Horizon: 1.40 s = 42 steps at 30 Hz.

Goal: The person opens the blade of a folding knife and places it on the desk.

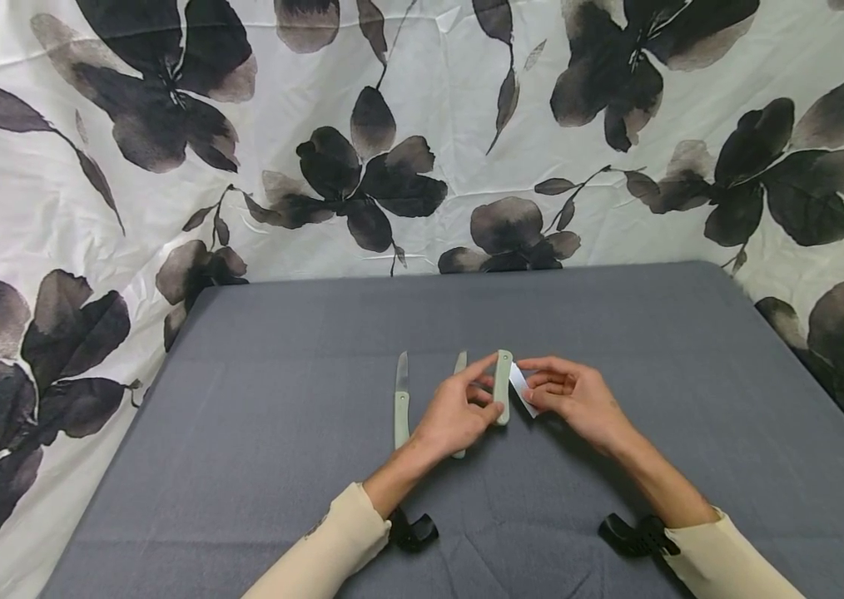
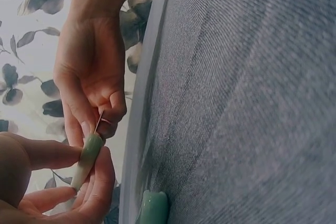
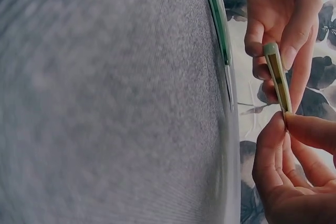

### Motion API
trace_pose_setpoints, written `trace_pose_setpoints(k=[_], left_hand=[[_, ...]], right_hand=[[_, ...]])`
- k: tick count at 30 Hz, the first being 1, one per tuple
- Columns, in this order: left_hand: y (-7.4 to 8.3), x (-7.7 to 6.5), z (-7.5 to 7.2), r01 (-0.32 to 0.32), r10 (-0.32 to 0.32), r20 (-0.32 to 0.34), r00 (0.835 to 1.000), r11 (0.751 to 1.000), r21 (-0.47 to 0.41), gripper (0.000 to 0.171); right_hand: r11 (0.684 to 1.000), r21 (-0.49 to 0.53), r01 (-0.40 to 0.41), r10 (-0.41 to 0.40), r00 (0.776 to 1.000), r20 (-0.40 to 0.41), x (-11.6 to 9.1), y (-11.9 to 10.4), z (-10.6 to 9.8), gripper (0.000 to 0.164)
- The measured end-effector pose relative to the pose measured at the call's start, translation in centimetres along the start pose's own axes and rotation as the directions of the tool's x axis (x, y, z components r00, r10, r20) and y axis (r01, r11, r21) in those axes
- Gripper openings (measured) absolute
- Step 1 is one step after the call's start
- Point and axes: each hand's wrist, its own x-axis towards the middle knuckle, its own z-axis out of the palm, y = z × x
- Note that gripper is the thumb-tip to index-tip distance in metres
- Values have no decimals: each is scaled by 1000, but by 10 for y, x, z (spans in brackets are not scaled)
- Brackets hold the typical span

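Above the table, my left hand grips the pale green handle of a folding knife between thumb and fingers. On its right side, my right hand pinches the shiny blade, which stands out at an angle from the handle's top end. The right wrist view shows the long slot of the handle facing the camera, and my right thumb and forefinger at its end. Thumb and fingers bracket the green handle in the left wrist view, with the thin blade edge beyond it by the other hand.
Two more green-handled knives lie on the grey table with blades out: one at left, the other partly hidden behind my left hand. Black wrist mounts hang under both sleeves. A floral cloth hangs behind the table.
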Motion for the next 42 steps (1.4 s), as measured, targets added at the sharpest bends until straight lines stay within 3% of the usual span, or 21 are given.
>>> trace_pose_setpoints(k=[11,27,42], left_hand=[[1,5,-14,14,-15,45,999,1000,7,70],[3,11,-16,10,-12,48,999,999,44,69],[-2,-11,-22,-31,24,112,993,998,60,68]], right_hand=[[997,-72,2,-4,1000,-21,4,-5,-1,42],[993,-118,4,-10,999,-49,11,-5,-9,37],[984,-176,-15,2,997,-79,-12,-8,6,36]])
